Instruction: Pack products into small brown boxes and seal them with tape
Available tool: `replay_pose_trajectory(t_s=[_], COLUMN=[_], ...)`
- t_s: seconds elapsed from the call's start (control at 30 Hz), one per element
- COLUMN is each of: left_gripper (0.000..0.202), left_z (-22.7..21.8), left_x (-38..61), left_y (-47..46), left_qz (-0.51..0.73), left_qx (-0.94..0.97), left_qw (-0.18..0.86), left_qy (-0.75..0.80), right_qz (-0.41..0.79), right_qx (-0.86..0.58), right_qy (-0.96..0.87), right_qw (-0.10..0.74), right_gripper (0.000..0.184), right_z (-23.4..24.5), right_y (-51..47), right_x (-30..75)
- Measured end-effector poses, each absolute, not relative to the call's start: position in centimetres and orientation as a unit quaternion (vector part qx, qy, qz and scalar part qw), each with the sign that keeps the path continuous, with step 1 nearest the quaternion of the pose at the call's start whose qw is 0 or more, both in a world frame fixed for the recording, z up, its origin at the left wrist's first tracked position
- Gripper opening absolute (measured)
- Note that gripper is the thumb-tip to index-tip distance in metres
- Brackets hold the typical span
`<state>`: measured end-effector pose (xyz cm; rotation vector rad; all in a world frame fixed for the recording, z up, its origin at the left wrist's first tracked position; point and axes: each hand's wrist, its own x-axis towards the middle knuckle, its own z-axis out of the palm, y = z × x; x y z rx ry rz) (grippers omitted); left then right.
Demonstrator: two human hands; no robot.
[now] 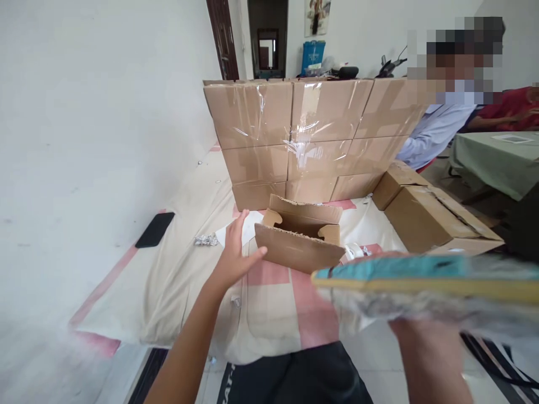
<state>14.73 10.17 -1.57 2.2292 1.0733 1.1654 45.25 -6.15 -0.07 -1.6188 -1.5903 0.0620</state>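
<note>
"Flat and closest to me, a teal-and-grey package (425,283) with a yellow edge is blurring above the near right corner; my right hand (415,327) is gripping it, its fingers mostly hiding behind it."

"And the left?"

"My left hand (236,252) is holding nothing: its fingers are spreading, thumb apart, just beside the open box (297,249). Whether the thumb is touching cardboard, I can't tell."

"What is that box containing?"

"Its long flaps are standing up and its inside is lying in shadow, so I'm not making out any contents. It's sitting mid-way between the near edge and the taped cartons (320,109), which are forming a wall along the far edge. Longer cartons (429,216) are lining the right edge."

"And beneath, and around?"

"Pink-striped fabric is draping the cloth-covered surface (269,314). A phone (155,230) is lying by the left edge, with crumpled paper (206,240) nearer the box. A white wall (92,140) is rising at left, a doorway (268,17) is showing beyond the cartons, and a person in pale blue (440,132) is leaning near a green-covered table (490,157)."
</note>
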Motion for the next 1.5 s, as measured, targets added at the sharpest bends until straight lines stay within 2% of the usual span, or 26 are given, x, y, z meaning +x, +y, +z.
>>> replay_pose_trajectory(t_s=[0.07,0.1,0.13,0.17,0.23,0.3,0.37,0.43,0.5,0.57,0.67,0.77,0.9,1.07,1.1,1.17,1.23,1.3,1.4,1.5], left_gripper=[0.055,0.035,0.018,0.008,0.007,0.013,0.020,0.023,0.025,0.026,0.024,0.021,0.020,0.019,0.020,0.023,0.024,0.023,0.020,0.018], left_z=[-1.9,-2.2,-2.5,-2.9,-3.6,-4.2,-4.5,-4.6,-4.7,-4.7,-5.1,-5.7,-5.9,-6.1,-6.2,-6.5,-6.9,-7.1,-7.2,-7.3], left_x=[15.1,15.3,15.4,15.5,15.6,15.6,15.6,15.9,16.2,16.5,16.8,16.8,16.7,16.6,16.6,16.5,16.4,16.3,16.3,16.4], left_y=[11.9,12.0,11.7,11.1,9.3,7.5,6.3,5.6,5.3,5.3,5.3,5.4,5.5,5.2,5.1,4.9,4.8,4.7,4.7,4.7], left_qz=[0.418,0.428,0.441,0.454,0.470,0.477,0.486,0.496,0.503,0.510,0.523,0.534,0.544,0.560,0.562,0.567,0.570,0.567,0.563,0.568], left_qx=[0.812,0.817,0.820,0.822,0.826,0.833,0.835,0.831,0.827,0.822,0.812,0.803,0.796,0.788,0.786,0.783,0.781,0.781,0.780,0.775], left_qw=[0.206,0.201,0.192,0.183,0.168,0.157,0.149,0.144,0.142,0.145,0.157,0.176,0.193,0.189,0.189,0.191,0.195,0.202,0.208,0.208], left_qy=[0.353,0.331,0.310,0.293,0.262,0.232,0.212,0.205,0.206,0.208,0.205,0.196,0.185,0.176,0.174,0.168,0.165,0.168,0.175,0.184], right_qz=[-0.031,-0.042,-0.023,0.009,0.074,0.103,0.094,0.083,0.097,0.128,0.183,0.233,0.291,0.318,0.319,0.326,0.304,0.226,0.078,0.026], right_qx=[-0.625,-0.595,-0.572,-0.565,-0.559,-0.582,-0.607,-0.608,-0.599,-0.593,-0.583,-0.575,-0.577,-0.550,-0.543,-0.529,-0.523,-0.534,-0.546,-0.511], right_qy=[-0.583,-0.543,-0.540,-0.570,-0.676,-0.751,-0.784,-0.787,-0.784,-0.778,-0.766,-0.757,-0.736,-0.743,-0.753,-0.778,-0.795,-0.805,-0.823,-0.836], right_qw=[0.519,0.591,0.617,0.596,0.474,0.293,0.087,-0.064,-0.131,-0.162,-0.198,-0.207,-0.201,-0.209,-0.192,-0.096,0.042,0.129,0.135,0.199], right_gripper=[0.046,0.041,0.036,0.034,0.032,0.031,0.034,0.038,0.041,0.040,0.026,0.007,0.026,0.035,0.039,0.046,0.038,0.036,0.042,0.038], right_z=[2.9,4.7,6.6,8.3,10.8,11.4,10.2,8.0,5.7,4.0,2.7,2.6,2.6,3.8,4.3,5.2,5.7,5.6,4.5,3.2], right_y=[-5.0,-4.1,-3.1,-1.9,0.8,3.5,5.9,7.7,9.0,9.8,10.6,11.2,12.3,12.6,12.1,10.7,8.9,7.2,5.6,5.2], right_x=[46.4,46.4,46.2,45.8,44.6,43.3,42.1,40.7,39.5,38.5,38.0,38.5,38.7,38.8,39.3,40.9,42.9,44.7,46.4,47.2])
